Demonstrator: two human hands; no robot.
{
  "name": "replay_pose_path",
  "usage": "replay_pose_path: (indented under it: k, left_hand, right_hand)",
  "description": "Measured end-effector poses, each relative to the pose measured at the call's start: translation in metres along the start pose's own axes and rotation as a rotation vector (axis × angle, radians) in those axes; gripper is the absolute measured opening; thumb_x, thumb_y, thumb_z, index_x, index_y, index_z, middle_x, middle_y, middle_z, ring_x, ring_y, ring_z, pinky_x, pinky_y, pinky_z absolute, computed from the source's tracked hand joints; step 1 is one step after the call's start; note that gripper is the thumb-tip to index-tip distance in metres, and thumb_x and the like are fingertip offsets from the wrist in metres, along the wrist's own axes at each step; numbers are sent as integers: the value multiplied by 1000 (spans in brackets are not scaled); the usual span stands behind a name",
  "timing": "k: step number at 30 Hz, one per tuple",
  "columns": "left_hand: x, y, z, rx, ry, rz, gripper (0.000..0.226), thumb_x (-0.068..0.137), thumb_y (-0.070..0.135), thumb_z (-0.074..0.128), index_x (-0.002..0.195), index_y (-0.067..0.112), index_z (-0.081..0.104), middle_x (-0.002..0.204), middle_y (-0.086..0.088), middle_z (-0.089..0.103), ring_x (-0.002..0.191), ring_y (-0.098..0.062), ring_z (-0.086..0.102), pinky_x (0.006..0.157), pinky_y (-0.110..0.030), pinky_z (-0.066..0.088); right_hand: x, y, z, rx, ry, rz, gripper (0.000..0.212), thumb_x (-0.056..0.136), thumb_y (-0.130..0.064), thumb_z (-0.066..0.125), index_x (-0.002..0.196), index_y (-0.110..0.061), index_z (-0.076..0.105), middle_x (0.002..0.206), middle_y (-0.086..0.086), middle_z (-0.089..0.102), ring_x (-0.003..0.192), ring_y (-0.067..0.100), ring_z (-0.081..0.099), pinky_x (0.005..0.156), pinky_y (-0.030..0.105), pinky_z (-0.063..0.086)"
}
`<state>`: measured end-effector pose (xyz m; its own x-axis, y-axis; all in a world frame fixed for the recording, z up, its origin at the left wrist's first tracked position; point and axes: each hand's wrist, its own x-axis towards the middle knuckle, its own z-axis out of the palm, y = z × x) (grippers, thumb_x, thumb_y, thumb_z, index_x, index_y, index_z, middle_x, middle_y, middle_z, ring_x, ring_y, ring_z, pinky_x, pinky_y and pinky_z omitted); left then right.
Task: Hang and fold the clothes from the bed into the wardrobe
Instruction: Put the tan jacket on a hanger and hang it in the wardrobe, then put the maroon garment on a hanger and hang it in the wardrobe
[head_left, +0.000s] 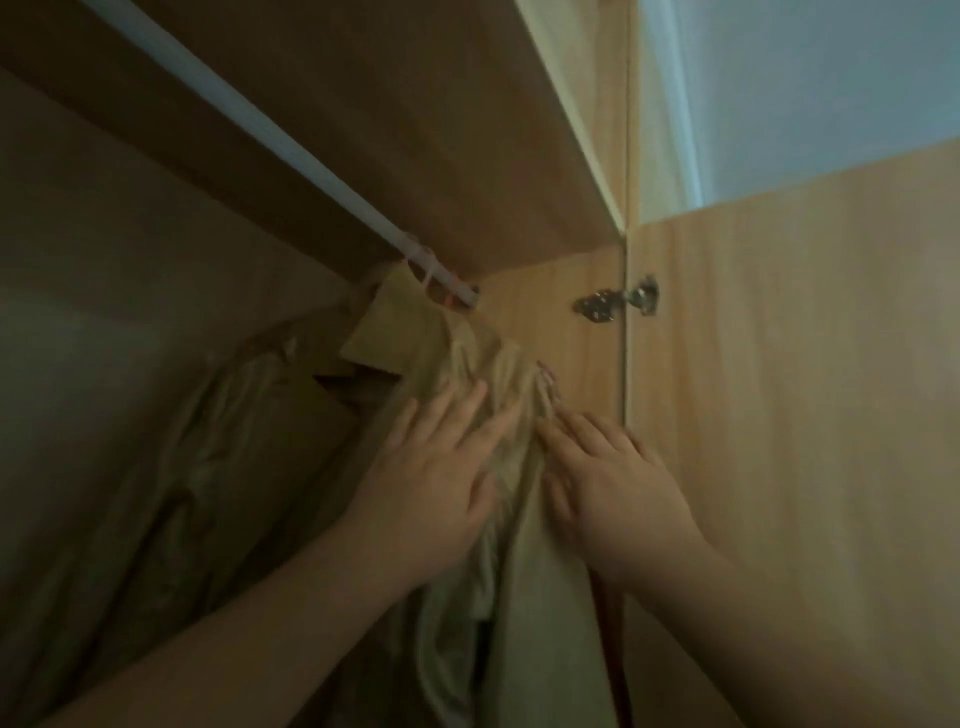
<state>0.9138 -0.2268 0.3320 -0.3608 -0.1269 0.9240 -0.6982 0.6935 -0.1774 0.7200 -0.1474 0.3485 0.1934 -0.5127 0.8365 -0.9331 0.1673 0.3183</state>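
A beige garment (467, 364) hangs from a white rail (260, 124) inside the wooden wardrobe (545, 322), on a pale hanger hook (423, 262) near the rail's right end. My left hand (441, 478) lies flat on the garment's front, fingers spread. Close to the wardrobe's right side wall, my right hand (613, 483) rests flat on the garment's right edge with its fingers apart. Neither hand closes around the cloth. Another pale garment (218, 467) hangs further left, in shadow.
A wooden shelf (415, 130) runs just above the rail. The open wardrobe door (805, 415) stands at the right, fixed by a metal hinge (618, 304). A reddish strip (613, 623) shows below my right wrist. A pale blue wall (805, 78) lies beyond the door.
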Motion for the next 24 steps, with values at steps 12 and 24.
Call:
replay_pose_path:
  k: [12, 24]
  left_hand:
    - [-134, 356, 72, -436, -474, 150, 65, 98, 55, 28, 156, 41, 5, 167, 5, 9, 154, -17, 1, 124, -43, 3]
    - [-312, 732, 59, -735, -912, 451, 67, 100, 56, 32, 158, 34, 8, 168, -1, 7, 154, -23, 3, 122, -44, 6]
  right_hand:
    - [-397, 162, -74, -111, -407, 343, 61, 95, -37, 45, 154, -31, 30, 161, -2, 31, 150, 22, 24, 120, 41, 22]
    - [-763, 222, -239, -189, -771, 951, 61, 98, -35, 46, 155, -29, 28, 165, 1, 22, 153, 23, 12, 122, 46, 16]
